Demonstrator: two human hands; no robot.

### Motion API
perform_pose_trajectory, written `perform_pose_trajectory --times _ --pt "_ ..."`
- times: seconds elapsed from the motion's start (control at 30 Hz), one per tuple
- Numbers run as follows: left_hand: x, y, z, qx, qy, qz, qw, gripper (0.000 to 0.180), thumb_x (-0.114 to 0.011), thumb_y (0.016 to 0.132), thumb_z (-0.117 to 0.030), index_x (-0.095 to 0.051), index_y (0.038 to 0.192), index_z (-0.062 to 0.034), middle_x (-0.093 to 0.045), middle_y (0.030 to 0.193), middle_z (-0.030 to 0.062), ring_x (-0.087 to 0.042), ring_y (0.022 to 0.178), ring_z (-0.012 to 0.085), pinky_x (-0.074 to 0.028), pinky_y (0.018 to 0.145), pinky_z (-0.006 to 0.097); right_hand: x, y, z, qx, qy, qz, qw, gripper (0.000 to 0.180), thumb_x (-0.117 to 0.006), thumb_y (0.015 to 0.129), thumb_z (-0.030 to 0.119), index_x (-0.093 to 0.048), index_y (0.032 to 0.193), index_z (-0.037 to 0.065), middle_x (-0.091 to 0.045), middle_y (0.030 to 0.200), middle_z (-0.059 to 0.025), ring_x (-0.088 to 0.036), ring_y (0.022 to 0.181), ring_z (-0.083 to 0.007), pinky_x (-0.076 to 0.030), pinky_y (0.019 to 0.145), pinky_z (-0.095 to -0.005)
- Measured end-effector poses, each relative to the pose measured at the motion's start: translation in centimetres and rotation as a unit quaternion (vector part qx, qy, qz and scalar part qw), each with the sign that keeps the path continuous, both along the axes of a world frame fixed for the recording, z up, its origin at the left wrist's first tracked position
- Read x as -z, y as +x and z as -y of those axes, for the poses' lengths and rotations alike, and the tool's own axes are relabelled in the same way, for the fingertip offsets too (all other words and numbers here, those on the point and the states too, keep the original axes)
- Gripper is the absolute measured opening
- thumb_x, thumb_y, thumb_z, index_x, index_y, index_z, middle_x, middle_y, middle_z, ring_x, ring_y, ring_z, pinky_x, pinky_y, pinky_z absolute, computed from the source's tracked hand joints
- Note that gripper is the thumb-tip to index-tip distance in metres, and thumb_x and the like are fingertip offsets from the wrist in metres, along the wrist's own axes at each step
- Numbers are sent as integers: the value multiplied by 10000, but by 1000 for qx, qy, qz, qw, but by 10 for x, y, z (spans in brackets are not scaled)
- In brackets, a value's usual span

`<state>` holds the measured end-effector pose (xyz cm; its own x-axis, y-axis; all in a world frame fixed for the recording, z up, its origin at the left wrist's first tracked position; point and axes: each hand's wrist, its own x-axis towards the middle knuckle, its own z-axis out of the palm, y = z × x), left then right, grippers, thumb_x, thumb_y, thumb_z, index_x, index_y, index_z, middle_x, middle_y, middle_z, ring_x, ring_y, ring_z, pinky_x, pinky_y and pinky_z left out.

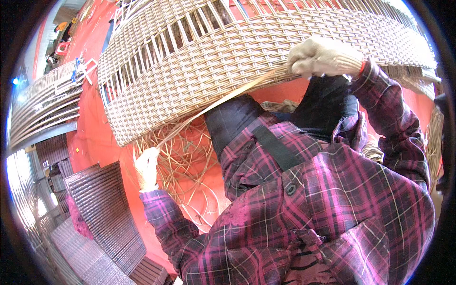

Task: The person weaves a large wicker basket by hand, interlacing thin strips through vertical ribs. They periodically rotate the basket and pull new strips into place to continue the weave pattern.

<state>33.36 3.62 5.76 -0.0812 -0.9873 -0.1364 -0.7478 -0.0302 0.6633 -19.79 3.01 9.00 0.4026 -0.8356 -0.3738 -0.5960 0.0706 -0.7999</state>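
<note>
Beside loose strands point(183, 164): I see the left hand point(147, 168), fingers pinching a pale strip point(237, 92).
Strip: slants over the woven panel point(266, 40).
Right hand point(325, 58): fingers clenched on its upper part.
Far left: slatted frames point(47, 104).

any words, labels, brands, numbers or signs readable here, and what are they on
None can be read.
Woven panel: no lettering visible.
Pale strip between the left hand and right hand: none visible.
Plaid shirt: pattern and a dark button, no lettering visible.
Stacked brown pieces at lower left: none visible.
Background at upper left: too small and blurred to tell.
</note>
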Motion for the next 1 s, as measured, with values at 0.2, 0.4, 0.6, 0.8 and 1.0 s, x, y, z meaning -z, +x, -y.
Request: perform_pose_trajectory --times 0.2,0.4,0.6,0.8,1.0 --pt "-32 -29 -5 5 -12 -25 1000 152 -666 889 -121 -718 963 2 -628 726 5 -503 614 59 -399 554 238 -33 -7 30 162 -525 -264 793 238 -592 914 149 -644 1125 52 -666 988 -109 -638 883 -206 -527 771 -336" --pt "-48 -128 -7 196 -46 -63 977 94 -675 865 -71 -684 890 19 -657 743 99 -614 656 167 -474 618 301 -50 150 -15 -104 -429 35 897 297 -623 846 112 -556 1135 93 -619 1073 -121 -626 994 -295 -538 753 -377" --pt "-56 -121 -15 229 -42 -64 970 71 -685 827 -25 -672 868 31 -623 713 106 -577 599 190 -440 565 303 -7 141 -8 -140 -275 53 950 109 -646 863 196 -644 910 98 -627 784 -99 -644 795 -326 -510 694 -391" --pt "-39 -58 -12 108 -17 -61 992 90 -690 861 -73 -683 881 14 -553 681 1 -482 606 76 -373 546 245 -15 61 -11 -55 -194 -27 979 178 -640 889 265 -685 981 120 -666 817 -91 -656 795 -274 -507 739 -361" --pt "-35 17 -5 21 -12 -43 999 130 -651 907 -116 -693 913 7 -571 703 -25 -478 623 50 -362 538 229 -19 -9 -19 -19 -192 -89 977 173 -612 907 193 -665 1012 66 -609 727 -97 -592 703 -209 -480 696 -353"
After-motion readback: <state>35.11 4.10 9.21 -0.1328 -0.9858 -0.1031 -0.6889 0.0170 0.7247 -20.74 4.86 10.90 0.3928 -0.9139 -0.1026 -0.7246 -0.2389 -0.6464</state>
